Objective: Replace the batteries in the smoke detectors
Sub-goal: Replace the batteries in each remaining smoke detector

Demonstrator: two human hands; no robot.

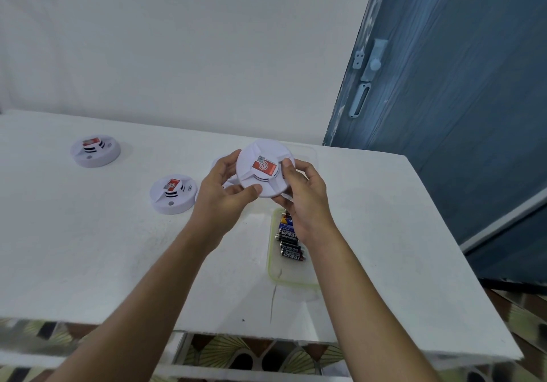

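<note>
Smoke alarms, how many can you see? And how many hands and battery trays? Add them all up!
Smoke detectors: 3, the held detector, the near detector, the far detector
Hands: 2, left hand, right hand
Battery tray: 1
Total: 6
A white piece behind the left hand is too hidden to name.

Both bare forearms reach forward from the bottom edge and converge mid-frame. Left hand [220,189] grips the smoke detector [255,157] at its left rim, thumb on the near face. Right hand [305,198] holds the opposite rim, thumb on front, fingers curled behind.
</note>
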